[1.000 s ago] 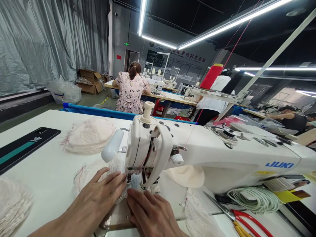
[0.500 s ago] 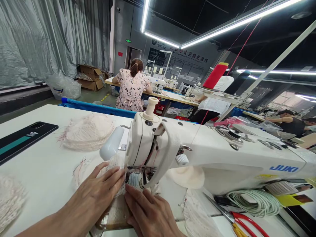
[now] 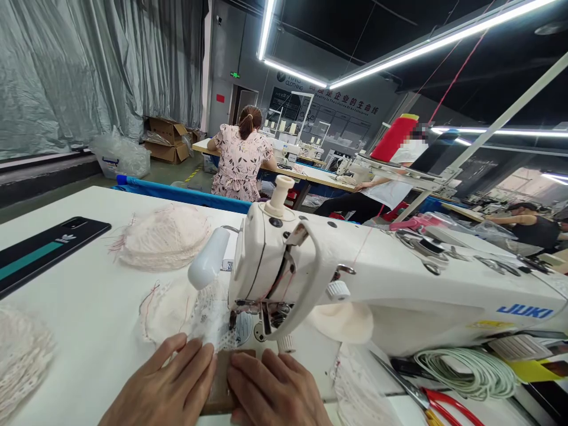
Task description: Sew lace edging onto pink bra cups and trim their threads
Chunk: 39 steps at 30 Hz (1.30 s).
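Note:
A cream lace cup piece [image 3: 208,310] lies beside the needle area of the white sewing machine [image 3: 306,266], its lace edge running under the presser foot [image 3: 232,319]. My left hand [image 3: 171,378] is at the lower edge of the lace, fingertips pressed together on it; the thumb is hidden. Just right of it, my right hand [image 3: 275,384] rests with fingers bent and closed over a brown plate [image 3: 220,387] in front of the needle. What its fingertips hold, if anything, is hidden. Reddish thread tails [image 3: 153,291] hang from the cup piece's left side.
Stacked lace cups [image 3: 166,236] and a phone [image 3: 53,251] lie left; another lace stack [image 3: 22,361] sits nearer. To the right are scissors [image 3: 417,387], coiled cord [image 3: 470,370] and a lace piece [image 3: 359,384]. A red thread cone [image 3: 393,139] stands above. Co-workers sit beyond.
Both hands have drawn back toward me from the presser foot, the left one most. More of the lace cup piece now shows beside the needle. The view has shifted slightly.

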Tool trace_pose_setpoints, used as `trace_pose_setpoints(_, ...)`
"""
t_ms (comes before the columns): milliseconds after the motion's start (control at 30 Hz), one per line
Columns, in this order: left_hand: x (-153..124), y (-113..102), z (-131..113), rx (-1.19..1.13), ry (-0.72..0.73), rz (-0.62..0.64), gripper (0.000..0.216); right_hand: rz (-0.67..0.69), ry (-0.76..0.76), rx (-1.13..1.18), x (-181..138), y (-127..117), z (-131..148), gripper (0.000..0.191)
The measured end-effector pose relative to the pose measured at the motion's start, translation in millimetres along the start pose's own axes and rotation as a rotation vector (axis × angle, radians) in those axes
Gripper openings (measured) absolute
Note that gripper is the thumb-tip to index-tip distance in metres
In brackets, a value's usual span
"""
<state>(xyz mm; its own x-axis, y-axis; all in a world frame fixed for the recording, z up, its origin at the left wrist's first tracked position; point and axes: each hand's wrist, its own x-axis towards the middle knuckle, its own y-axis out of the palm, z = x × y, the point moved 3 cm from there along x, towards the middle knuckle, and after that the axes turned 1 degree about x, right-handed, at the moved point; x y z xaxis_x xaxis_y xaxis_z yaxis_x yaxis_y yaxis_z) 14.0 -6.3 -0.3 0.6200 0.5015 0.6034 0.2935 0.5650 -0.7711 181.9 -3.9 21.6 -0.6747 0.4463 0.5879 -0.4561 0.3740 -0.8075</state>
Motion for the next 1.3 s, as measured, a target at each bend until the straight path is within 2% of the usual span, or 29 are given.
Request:
trace_pose_setpoints(200, -1.2, -4.0, -5.3, 0.024, 0.042, -0.081, 0.051, 0.010, 0.025, -0.011, -0.4, 1.7, 1.6, 0.031)
trace_pose_setpoints(300, 1.0, -3.4, -6.5, 0.019, 0.033, -0.058, 0.048, -0.030, 0.044, -0.031, -0.4, 3.1, 1.9, 0.024)
trace_pose_setpoints(733, 0.9, -0.1, -8.7, 0.002, 0.038, -0.087, 0.044, -0.061, 0.047, -0.039, -2.7, 4.8, 2.6, 0.049)
trace_pose_setpoints(900, -2.0, 2.7, -9.5, -0.005, 0.035, -0.081, 0.043, -0.123, 0.019, -0.094, 0.9, 5.1, 2.3, 0.047)
trace_pose_setpoints(1033, -1.9, 4.2, -10.0, 0.022, 0.009, -0.053, 0.040, -0.162, 0.008, -0.122, 2.1, 6.0, 2.0, 0.043)
trace_pose_setpoints(1167, 4.2, -0.4, -6.1, 0.045, 0.008, -0.045, 0.043, -0.135, -0.004, -0.125, 2.6, 6.6, 0.8, 0.051)
trace_pose_setpoints(1300, 4.2, 5.1, 3.4, 0.031, 0.017, 0.036, 0.043, -0.119, 0.002, -0.135, 1.6, 7.1, -0.9, 0.057)
